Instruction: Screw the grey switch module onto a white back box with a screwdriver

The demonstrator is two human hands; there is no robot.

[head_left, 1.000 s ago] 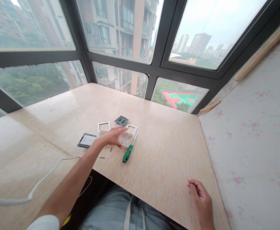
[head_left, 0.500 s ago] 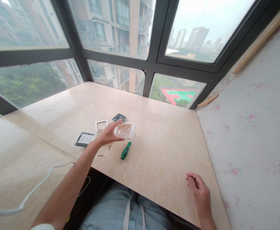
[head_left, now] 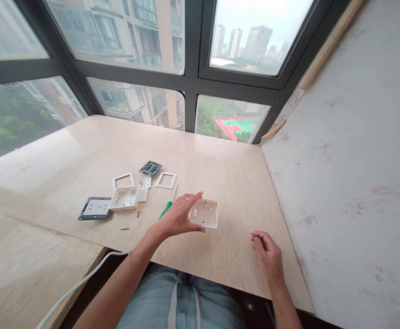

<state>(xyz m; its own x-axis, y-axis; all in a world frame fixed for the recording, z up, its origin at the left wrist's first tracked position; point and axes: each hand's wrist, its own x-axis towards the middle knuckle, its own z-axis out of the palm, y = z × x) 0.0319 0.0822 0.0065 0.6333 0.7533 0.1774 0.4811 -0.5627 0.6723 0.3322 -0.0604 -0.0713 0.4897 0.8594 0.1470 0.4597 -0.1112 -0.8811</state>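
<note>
Lying partly behind the left hand point(head_left: 179, 216) is a screwdriver point(head_left: 166, 209).

no text, brand or number can be read on anything here: not on the box point(head_left: 209, 214) in the left hand point(head_left: 179, 217), not on the second box point(head_left: 124, 199), not on the screwdriver point(head_left: 166, 209) (its handle is partly hidden by that hand). any print on the socket point(head_left: 96, 208) or grey plate point(head_left: 151, 168) is too small to tell, and the court point(head_left: 237, 127) outside shows painted lines without a legible sign.
</note>
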